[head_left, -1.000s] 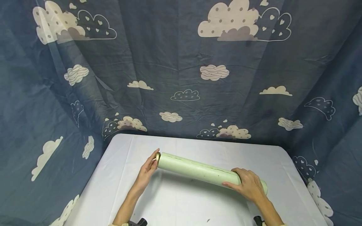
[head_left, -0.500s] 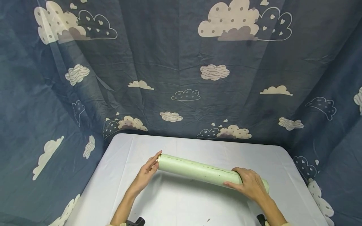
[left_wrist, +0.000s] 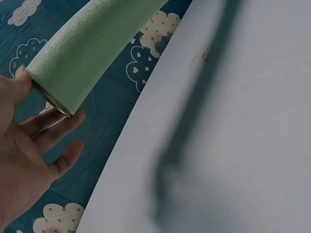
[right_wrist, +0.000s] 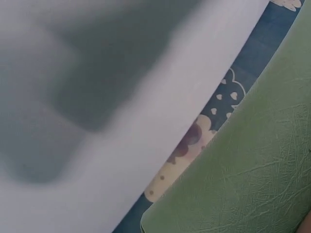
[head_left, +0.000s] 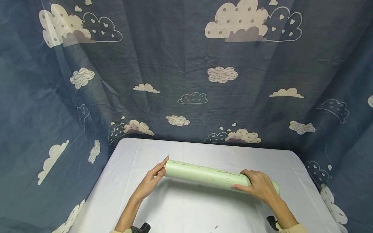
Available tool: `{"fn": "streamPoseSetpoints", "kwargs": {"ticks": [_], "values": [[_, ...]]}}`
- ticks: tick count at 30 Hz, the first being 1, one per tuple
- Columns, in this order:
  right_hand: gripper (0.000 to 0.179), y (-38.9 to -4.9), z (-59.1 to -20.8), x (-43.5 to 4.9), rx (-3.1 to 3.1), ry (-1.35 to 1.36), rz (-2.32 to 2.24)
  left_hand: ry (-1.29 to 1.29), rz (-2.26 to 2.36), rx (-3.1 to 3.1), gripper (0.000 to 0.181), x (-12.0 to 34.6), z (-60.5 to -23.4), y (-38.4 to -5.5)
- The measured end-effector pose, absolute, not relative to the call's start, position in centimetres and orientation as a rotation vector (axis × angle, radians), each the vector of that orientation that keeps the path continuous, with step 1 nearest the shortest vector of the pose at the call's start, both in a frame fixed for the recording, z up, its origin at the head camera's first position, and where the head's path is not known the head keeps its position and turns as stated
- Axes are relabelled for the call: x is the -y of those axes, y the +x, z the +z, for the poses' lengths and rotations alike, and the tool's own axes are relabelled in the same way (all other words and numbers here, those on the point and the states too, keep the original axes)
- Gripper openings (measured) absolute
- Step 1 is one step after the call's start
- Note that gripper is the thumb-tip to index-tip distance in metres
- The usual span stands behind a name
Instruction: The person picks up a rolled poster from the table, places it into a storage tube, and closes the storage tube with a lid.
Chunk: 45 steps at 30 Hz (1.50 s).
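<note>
A long pale green tube (head_left: 204, 175) with a wavy seam along it slants across the head view, its shadow on the table below. My right hand (head_left: 260, 185) grips it near the right end, thumb on the near side and fingers over the top. At the left end is my left hand (head_left: 149, 183), thumb and fingertips spread across the end. In the left wrist view a thin gold rim (left_wrist: 51, 101) shows at that end, between thumb and fingers. Textured green wrapping (right_wrist: 257, 165) fills the lower right of the right wrist view.
The table wears a white cloth (head_left: 186, 210), with a small dark speck (head_left: 216, 227) near the front. A blue curtain (head_left: 163, 58) printed with clouds hangs behind and on both sides. Black straps (head_left: 141, 228) sit at the wrists.
The gold part at the left end stuck out of the tube earlier; now it is almost hidden at the end. Both hands and the tube have shifted slightly right in view.
</note>
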State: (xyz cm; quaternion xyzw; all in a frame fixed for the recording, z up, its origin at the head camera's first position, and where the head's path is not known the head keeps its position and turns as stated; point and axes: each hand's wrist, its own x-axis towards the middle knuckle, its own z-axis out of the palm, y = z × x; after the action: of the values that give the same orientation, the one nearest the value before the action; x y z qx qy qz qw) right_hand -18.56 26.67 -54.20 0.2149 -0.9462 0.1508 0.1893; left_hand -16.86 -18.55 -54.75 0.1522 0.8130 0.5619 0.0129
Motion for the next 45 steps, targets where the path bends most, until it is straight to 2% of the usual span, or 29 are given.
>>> {"fn": "streamPoseSetpoints", "kwargs": {"ticks": [4, 11, 20, 26, 36, 45], "values": [[0.058, -18.6, -54.4, -26.3, 2.701, 0.587, 0.429, 0.493, 1.792, -2.440, 0.055, 18.5, -55.1, -16.8], [0.063, -18.9, -54.4, -26.0, 2.673, 0.549, 0.422, 0.331, 1.801, -2.647, 0.054, 15.8, -55.8, -16.4], [0.062, -18.8, -55.3, -26.6, 2.649, 0.557, 0.428, 0.640, 1.484, -2.921, 0.067, 16.7, -55.4, -16.5], [0.062, -19.0, -55.0, -26.1, 2.611, 0.591, 0.423, 0.852, 1.350, -3.113, 0.062, 17.2, -55.6, -16.3], [0.060, -19.4, -55.0, -24.8, 2.728, 0.616, 0.434, 0.815, 1.422, -3.070, 0.055, 18.0, -56.9, -16.1], [0.061, -19.2, -55.5, -24.9, 2.739, 0.623, 0.407, 0.765, 1.197, -3.157, 0.083, 18.0, -57.2, -16.0]]}}
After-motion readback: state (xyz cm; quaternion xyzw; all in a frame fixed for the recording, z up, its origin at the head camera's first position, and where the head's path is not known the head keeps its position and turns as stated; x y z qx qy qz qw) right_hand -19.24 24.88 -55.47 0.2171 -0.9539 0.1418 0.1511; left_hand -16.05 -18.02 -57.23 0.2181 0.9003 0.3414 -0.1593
